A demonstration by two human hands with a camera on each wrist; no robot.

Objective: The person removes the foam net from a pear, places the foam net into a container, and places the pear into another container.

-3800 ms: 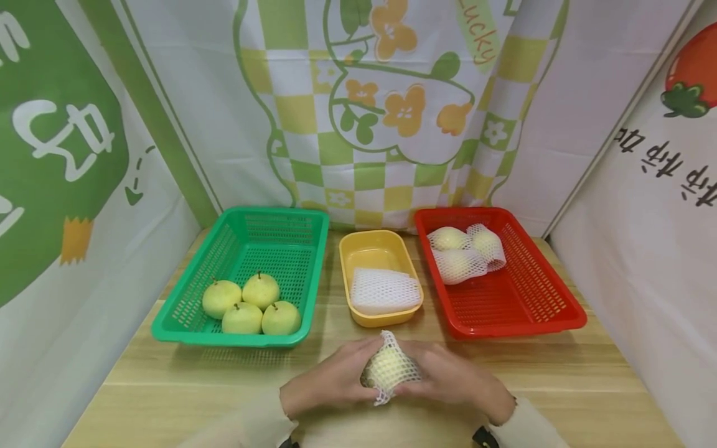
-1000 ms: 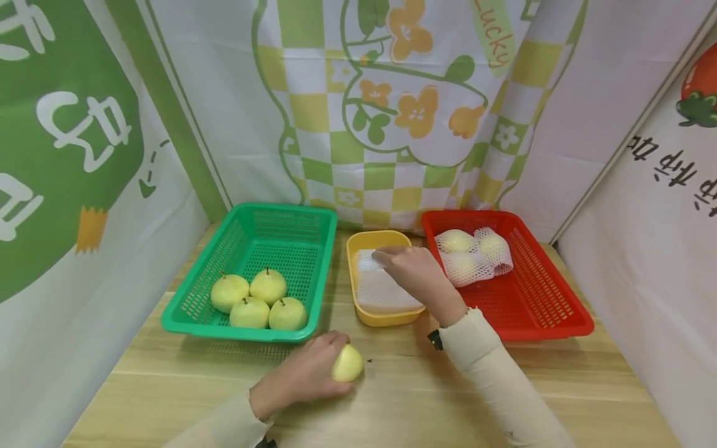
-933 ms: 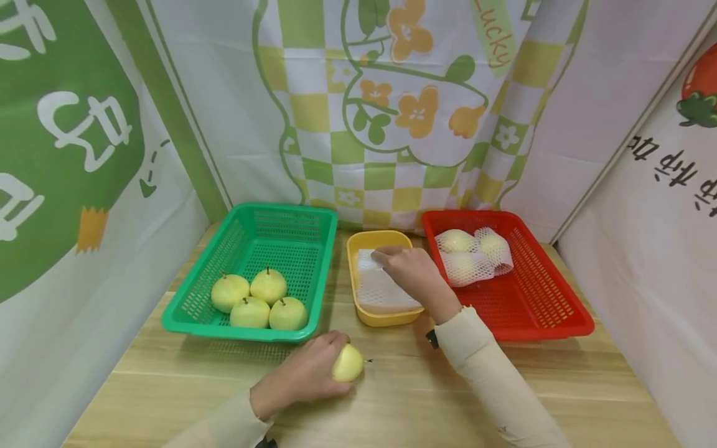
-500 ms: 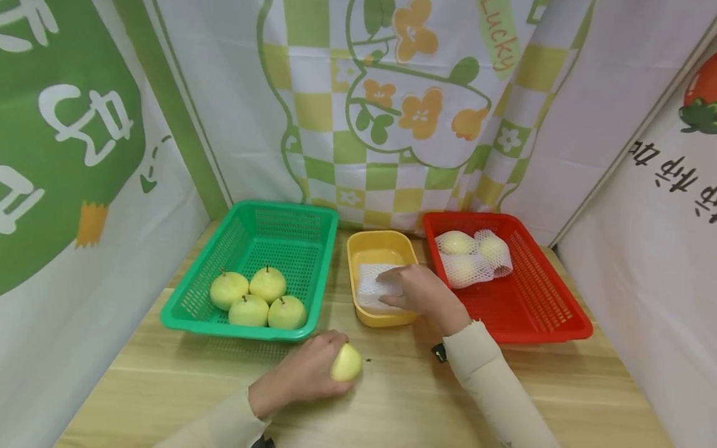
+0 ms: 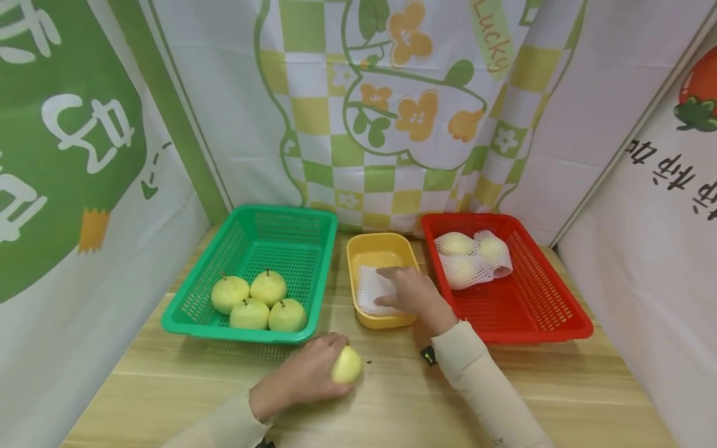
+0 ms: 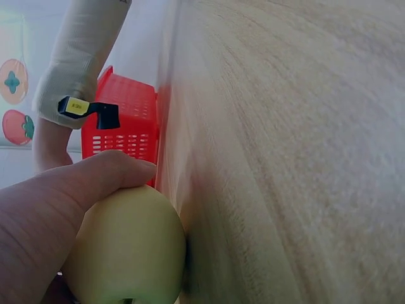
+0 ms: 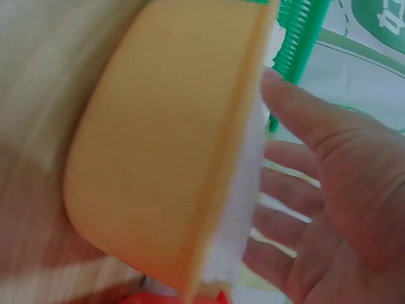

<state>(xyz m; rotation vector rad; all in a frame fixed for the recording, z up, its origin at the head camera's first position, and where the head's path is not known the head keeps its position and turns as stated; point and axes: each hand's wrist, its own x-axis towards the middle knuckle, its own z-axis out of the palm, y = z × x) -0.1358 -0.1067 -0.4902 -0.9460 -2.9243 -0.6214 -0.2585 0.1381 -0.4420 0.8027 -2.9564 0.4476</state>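
Observation:
My left hand (image 5: 313, 370) grips a bare yellow-green pear (image 5: 346, 364) on the wooden table, in front of the baskets. In the left wrist view the thumb lies over the pear (image 6: 130, 247), which sits right at the tabletop. My right hand (image 5: 416, 294) reaches over the yellow tub (image 5: 384, 322), thumb and fingers spread apart at a stack of white foam net sleeves (image 5: 374, 289). The right wrist view shows the right hand's (image 7: 335, 196) fingers extended along the white foam (image 7: 237, 190), just above the tub's rim.
To the left stands a green basket (image 5: 288, 246) with several bare pears (image 5: 249, 313) at its near end. At the right, a red basket (image 5: 506, 320) holds three net-wrapped pears (image 5: 463, 271). A patterned curtain (image 5: 347, 152) hangs behind.
Both hands held a pear in a foam net; now it is bare in my left hand. My right hand went to the tub, then from the sleeves' far end nearer, its fingers spreading.

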